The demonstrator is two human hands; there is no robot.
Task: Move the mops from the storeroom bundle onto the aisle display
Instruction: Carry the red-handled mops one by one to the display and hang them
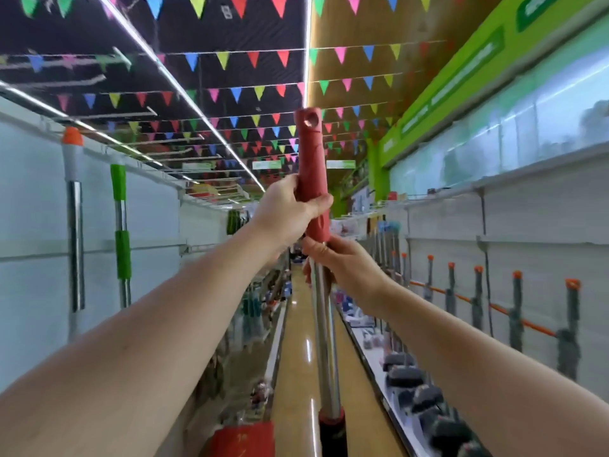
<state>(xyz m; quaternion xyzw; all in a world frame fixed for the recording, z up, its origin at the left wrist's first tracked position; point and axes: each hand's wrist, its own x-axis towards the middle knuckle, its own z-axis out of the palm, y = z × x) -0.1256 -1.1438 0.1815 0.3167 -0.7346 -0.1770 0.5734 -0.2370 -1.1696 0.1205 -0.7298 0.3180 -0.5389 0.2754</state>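
Observation:
I hold one mop upright in the middle of the aisle. Its red plastic handle grip [310,159] has a hanging hole at the top, and a shiny steel pole [324,341] runs down to a red-and-black collar [332,423]. My left hand [290,211] grips the red handle. Just below it, my right hand [336,263] grips the top of the steel pole. The mop head is out of view below the frame.
Two mops hang on the left white panel, one orange-capped [73,206] and one green-gripped [121,232]. Several grey mops with orange caps [515,311] line a rail on the right wall. Shelves of goods flank the glossy aisle floor [298,374]. A red object [244,440] sits low.

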